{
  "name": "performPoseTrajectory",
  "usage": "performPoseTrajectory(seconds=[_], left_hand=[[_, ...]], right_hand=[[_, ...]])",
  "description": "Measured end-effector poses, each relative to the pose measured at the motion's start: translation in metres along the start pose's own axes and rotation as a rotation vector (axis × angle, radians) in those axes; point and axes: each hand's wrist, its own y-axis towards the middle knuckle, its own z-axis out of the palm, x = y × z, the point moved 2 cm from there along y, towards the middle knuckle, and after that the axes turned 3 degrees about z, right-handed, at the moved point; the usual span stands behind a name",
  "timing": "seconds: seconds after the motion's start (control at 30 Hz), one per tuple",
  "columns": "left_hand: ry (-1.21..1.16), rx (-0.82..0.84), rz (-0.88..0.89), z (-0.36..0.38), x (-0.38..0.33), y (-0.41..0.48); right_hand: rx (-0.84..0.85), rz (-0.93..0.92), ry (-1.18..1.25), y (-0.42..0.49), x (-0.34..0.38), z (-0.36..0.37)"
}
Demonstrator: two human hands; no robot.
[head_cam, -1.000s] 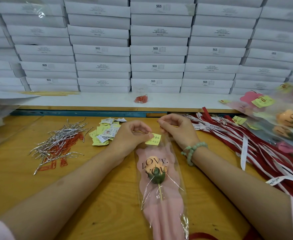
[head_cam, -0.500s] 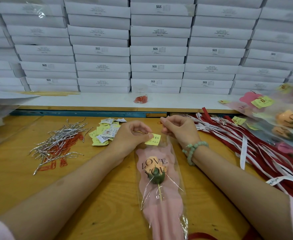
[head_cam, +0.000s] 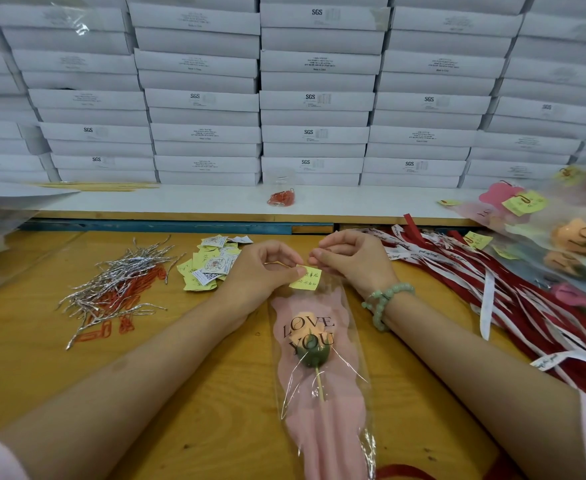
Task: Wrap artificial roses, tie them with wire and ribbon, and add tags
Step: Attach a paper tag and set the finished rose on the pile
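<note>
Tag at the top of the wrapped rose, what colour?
Yellow, with dark handwriting; the tag shows only in the head view, pinched by the left hand.

Open wood of the table point(head_cam: 236, 410) lies left of the rose point(head_cam: 314, 355) and right of it, near. Farther left, wires point(head_cam: 118, 289) and tags point(head_cam: 208, 268) lie in the way; ribbons point(head_cam: 513, 306) cover the right side; boxes point(head_cam: 315, 98) wall the back.

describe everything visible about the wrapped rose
The wrapped rose lies flat on the wooden table, bloom end away from the person. A peach bloom with green base and pale stick sits on pink paper inside a clear sleeve printed LOVE YOU. The left hand pinches a yellow tag at its top edge.
</note>
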Motion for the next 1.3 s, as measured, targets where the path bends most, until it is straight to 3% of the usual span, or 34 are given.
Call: performPoseTrajectory(seconds=[0.23, 0.5, 0.77, 1.3], left_hand=[[-0.017, 0.016, 0.003, 0.0002, -0.0009, -0.0008], [-0.048, 0.009, -0.001, -0.0002, -0.0014, -0.0017], [-0.026, -0.031, -0.005, -0.0006, 0.0004, -0.0009], [-0.030, -0.069, -0.033, -0.0007, 0.0007, -0.0010]], right_hand=[[0.050, -0.019, -0.075, 0.0009, -0.0012, 0.0024], [-0.003, -0.080, -0.233, -0.0002, -0.0001, 0.0013], [-0.040, -0.143, -0.265, 0.0003, 0.0001, -0.0008], [0.055, -0.212, -0.306, -0.0007, 0.0018, 0.0024]])
